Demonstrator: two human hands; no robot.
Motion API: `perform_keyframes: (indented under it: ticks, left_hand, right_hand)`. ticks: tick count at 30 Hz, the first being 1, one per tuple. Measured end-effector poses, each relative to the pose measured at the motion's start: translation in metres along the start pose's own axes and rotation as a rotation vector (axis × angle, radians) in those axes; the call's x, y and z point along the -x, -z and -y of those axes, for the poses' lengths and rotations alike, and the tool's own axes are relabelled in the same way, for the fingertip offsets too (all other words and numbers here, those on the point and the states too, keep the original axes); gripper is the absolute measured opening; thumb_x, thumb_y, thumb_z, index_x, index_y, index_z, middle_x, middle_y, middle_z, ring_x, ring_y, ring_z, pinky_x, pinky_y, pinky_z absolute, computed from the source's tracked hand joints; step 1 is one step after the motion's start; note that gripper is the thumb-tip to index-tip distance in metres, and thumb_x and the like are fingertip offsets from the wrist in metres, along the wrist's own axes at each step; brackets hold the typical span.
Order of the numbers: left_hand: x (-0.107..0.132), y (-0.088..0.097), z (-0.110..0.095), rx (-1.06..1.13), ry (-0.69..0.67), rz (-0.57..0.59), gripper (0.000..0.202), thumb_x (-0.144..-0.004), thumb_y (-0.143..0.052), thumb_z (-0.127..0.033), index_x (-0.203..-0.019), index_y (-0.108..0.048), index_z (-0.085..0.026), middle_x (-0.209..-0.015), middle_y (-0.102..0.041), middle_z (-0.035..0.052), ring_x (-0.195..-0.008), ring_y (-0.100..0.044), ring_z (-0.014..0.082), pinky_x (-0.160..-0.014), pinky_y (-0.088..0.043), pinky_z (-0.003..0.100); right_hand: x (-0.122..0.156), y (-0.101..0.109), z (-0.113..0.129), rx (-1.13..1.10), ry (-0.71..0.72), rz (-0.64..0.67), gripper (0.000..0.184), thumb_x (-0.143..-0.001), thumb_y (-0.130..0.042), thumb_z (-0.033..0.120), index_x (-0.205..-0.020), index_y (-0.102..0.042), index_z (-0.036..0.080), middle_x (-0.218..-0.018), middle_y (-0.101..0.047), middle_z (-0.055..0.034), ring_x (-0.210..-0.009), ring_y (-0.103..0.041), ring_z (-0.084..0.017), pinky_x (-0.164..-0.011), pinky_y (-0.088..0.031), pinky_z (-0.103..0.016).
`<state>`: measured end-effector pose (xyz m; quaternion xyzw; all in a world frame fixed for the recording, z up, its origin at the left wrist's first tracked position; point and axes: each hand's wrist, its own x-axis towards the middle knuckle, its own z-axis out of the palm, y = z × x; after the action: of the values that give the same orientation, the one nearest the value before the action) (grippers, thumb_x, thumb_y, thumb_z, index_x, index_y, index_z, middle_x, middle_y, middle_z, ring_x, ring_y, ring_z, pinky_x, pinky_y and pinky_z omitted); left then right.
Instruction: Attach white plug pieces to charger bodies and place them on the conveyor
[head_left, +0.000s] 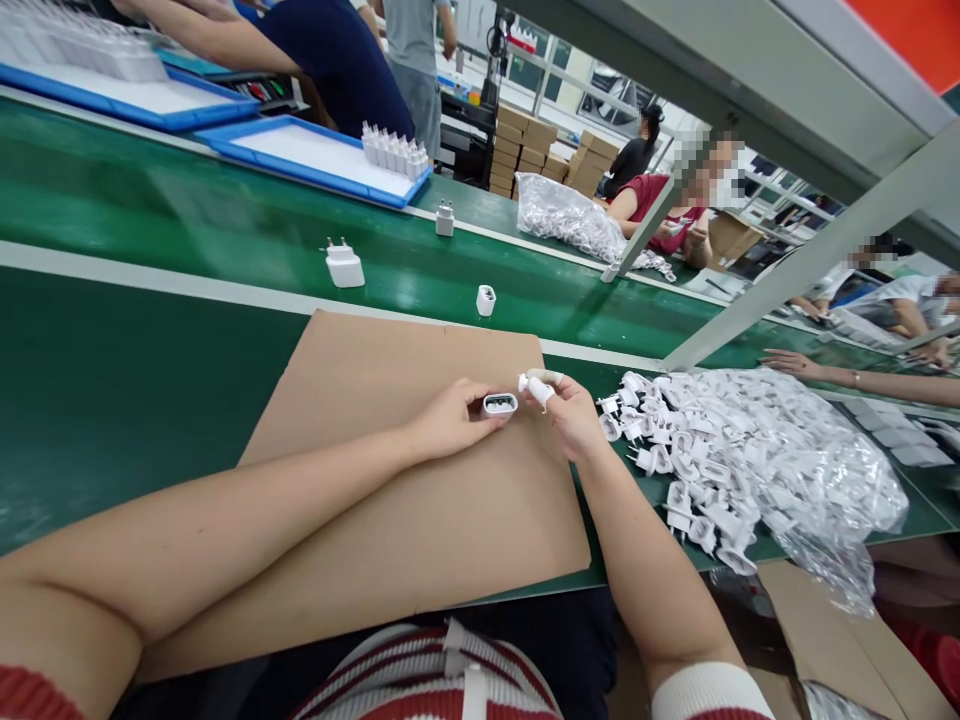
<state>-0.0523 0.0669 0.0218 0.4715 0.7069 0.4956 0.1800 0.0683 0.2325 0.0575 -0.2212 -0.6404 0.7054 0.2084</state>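
Note:
My left hand is closed round a small white charger housing, its open end turned toward the camera. My right hand pinches a white plug piece close beside the housing; the two parts sit a finger's width apart. Both hands hover over a brown cardboard sheet lying on the green bench. A heap of white plug pieces spills from a clear plastic bag just right of my right hand.
On the green conveyor belt stand three white chargers. Blue trays with more chargers lie beyond. Other people work across and to the right; another person's hand rests near the heap. Grey frame bars cross overhead.

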Motion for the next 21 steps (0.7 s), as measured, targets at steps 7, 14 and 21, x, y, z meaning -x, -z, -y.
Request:
perform_keyframes:
  ticks: [7, 14, 21]
  left_hand:
    - [-0.001, 0.000, 0.003, 0.025, 0.037, -0.026, 0.043, -0.080, -0.074, -0.049, -0.113, -0.074, -0.023, -0.115, -0.074, 0.0090, -0.110, -0.066, 0.0312, -0.099, -0.054, 0.046]
    - [0.000, 0.002, 0.005, 0.076, -0.080, 0.110, 0.057, -0.083, -0.069, -0.038, -0.139, -0.066, -0.026, -0.108, -0.070, 0.0080, -0.110, -0.064, 0.0287, -0.099, -0.055, 0.043]
    - [-0.003, 0.012, 0.004, 0.031, 0.056, -0.003, 0.108, -0.047, -0.099, -0.053, -0.142, -0.056, -0.025, -0.140, -0.053, 0.0137, -0.096, -0.064, 0.0256, -0.084, -0.059, 0.042]
  right_hand:
    - [0.011, -0.008, 0.005, 0.329, 0.288, -0.031, 0.029, -0.072, -0.086, 0.046, -0.089, -0.078, 0.023, -0.096, -0.074, -0.0038, -0.086, -0.069, -0.020, -0.085, -0.057, -0.036]
    - [0.010, -0.008, 0.005, 0.287, 0.293, -0.121, 0.030, -0.075, -0.082, 0.046, -0.095, -0.078, 0.024, -0.095, -0.073, -0.0044, -0.085, -0.068, -0.020, -0.080, -0.056, -0.035]
    - [0.000, 0.004, -0.001, 0.014, 0.044, -0.054, 0.042, -0.067, -0.088, 0.049, -0.098, -0.079, 0.021, -0.094, -0.078, -0.0041, -0.081, -0.067, -0.016, -0.077, -0.051, -0.031]
